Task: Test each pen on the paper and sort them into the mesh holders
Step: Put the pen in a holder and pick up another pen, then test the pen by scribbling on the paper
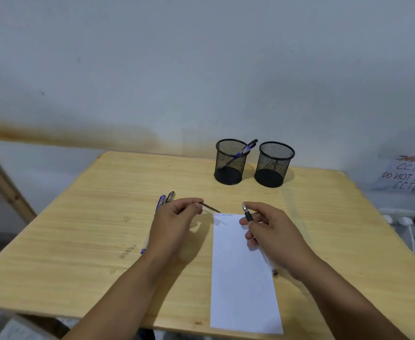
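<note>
My right hand [272, 229] grips a pen [248, 214] with a black grip and silver tip pointing up, above the top right of the white paper strip [243, 278]. A thin dark pen cap [210, 207] is pinched in my left hand [177, 219], just left of the paper's top edge. Small writing [223, 214] marks the paper's top. Two loose pens [164, 198] lie on the table partly under my left hand. The left mesh holder [229, 163] holds one blue pen [244, 150]. The right mesh holder [273, 164] looks empty.
The wooden table [91, 229] ends close to a pale wall at the back. A handwritten paper sign [409, 174] hangs at the right, with a power strip [402, 219] below it. A wooden frame piece [3, 182] leans at the far left.
</note>
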